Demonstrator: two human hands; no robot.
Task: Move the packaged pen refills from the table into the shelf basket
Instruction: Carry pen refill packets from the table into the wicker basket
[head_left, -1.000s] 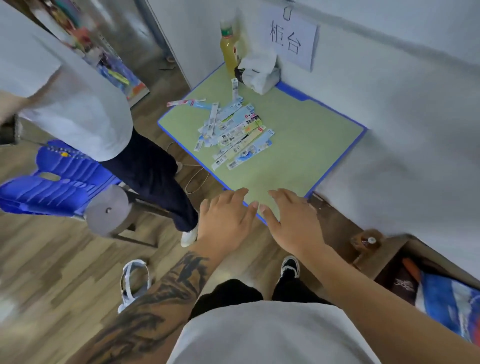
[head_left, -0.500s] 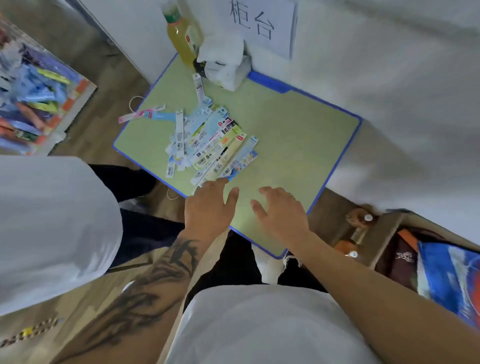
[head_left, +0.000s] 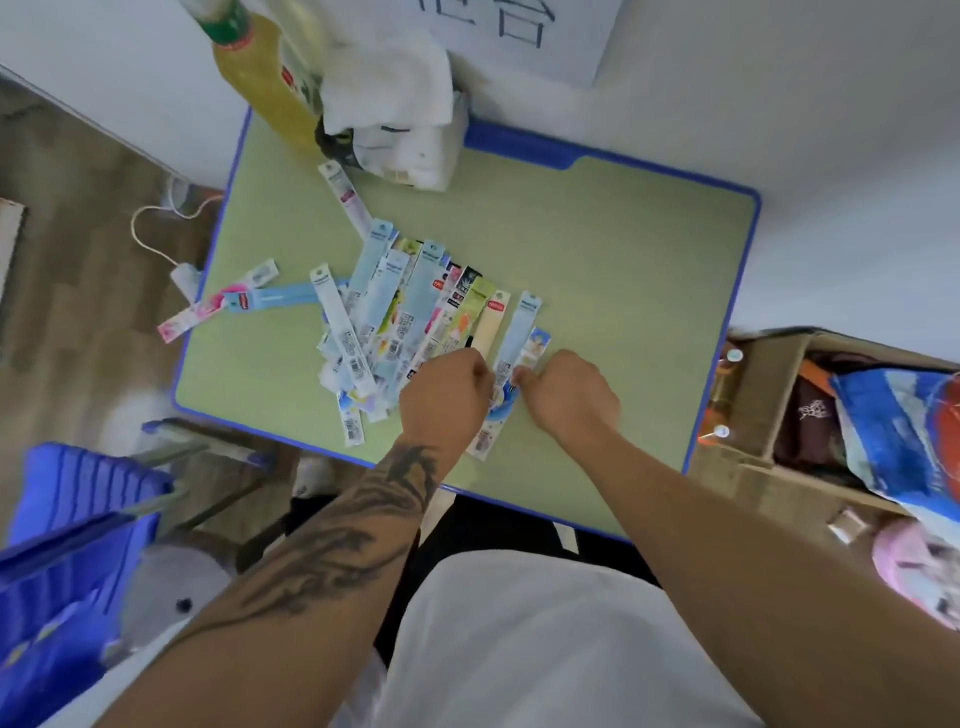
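A fanned pile of packaged pen refills (head_left: 405, 312) lies on the green table (head_left: 623, 270) with its blue rim. Two stray packs (head_left: 223, 301) lie at the table's left edge, and another (head_left: 340, 189) lies near the back. My left hand (head_left: 447, 395) sits at the pile's near end, fingers curled onto the packs there. My right hand (head_left: 569, 397) is just to its right and pinches the near end of the rightmost light blue pack (head_left: 519, 332). No shelf basket is in view.
A yellow drink bottle (head_left: 260, 78) and a white tissue pack (head_left: 395, 119) stand at the table's back, under a paper sign (head_left: 519, 31) on the wall. A cardboard box (head_left: 769, 395) with a blue bag (head_left: 893, 431) sits to the right. A blue plastic chair (head_left: 78, 519) is at lower left.
I have moved up to the table. Both hands went from flat and open at the table's near edge to the pile, and their fingers have curled onto the packs.
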